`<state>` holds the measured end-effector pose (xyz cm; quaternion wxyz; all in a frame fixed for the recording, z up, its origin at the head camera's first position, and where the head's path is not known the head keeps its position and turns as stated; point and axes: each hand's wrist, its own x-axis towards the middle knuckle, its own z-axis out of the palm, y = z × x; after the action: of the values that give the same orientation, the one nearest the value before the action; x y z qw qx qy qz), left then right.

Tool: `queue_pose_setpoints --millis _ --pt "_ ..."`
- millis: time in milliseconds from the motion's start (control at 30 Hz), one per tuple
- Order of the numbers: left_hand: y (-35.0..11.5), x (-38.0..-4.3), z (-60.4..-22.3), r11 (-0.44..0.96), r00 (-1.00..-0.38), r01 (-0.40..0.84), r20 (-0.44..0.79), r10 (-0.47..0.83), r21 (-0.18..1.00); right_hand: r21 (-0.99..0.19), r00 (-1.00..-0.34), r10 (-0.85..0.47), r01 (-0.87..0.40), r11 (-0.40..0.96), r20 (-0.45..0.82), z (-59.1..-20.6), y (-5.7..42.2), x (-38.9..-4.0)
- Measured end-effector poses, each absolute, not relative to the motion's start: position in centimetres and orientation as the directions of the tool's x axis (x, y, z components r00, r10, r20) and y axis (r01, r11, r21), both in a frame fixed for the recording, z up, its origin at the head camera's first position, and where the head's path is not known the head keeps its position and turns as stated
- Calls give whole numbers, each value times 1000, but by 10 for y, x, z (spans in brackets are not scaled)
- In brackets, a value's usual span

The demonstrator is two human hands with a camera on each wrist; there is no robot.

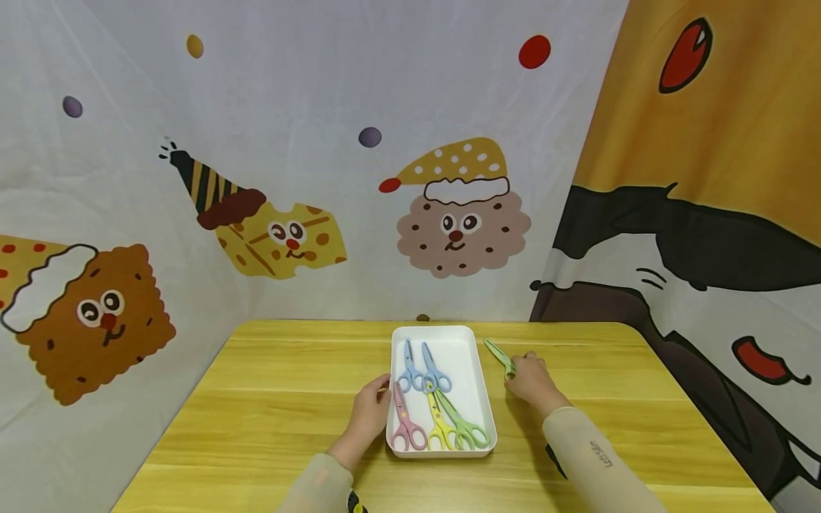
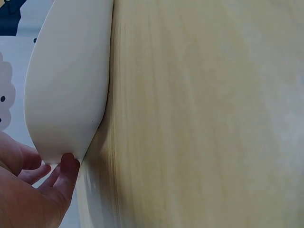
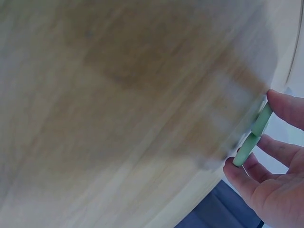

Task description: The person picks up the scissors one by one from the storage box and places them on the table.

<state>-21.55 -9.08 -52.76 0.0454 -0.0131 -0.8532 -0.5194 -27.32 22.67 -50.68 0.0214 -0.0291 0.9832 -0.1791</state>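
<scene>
Green scissors (image 1: 497, 355) are just right of the white tray (image 1: 467, 370), pinched at the handle end by your right grip (image 1: 534, 385). Your left grip (image 1: 370, 410) pinches the tray's left side. Beneath lies a yellow wood-grain tabletop (image 1: 288, 385); behind it, a pale backdrop (image 1: 308, 85) shows cartoon biscuits (image 1: 465, 246) and cheese (image 1: 282, 249) wearing party hats (image 1: 458, 160).

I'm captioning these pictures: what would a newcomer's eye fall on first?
Probably the cartoon snacks in hats on the backdrop. Below, colourful scissors lie in a white tray on the wooden table, the left hand touching the tray's left side. Right of the tray, the right hand holds green scissors.
</scene>
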Motion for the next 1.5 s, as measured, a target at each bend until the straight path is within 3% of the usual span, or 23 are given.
queue_pose_setpoints --millis 1500 --pt "-91 -216 -530 460 -994 81 105 -27 884 -381 -996 -51 -21 925 -69 -509 228 -276"
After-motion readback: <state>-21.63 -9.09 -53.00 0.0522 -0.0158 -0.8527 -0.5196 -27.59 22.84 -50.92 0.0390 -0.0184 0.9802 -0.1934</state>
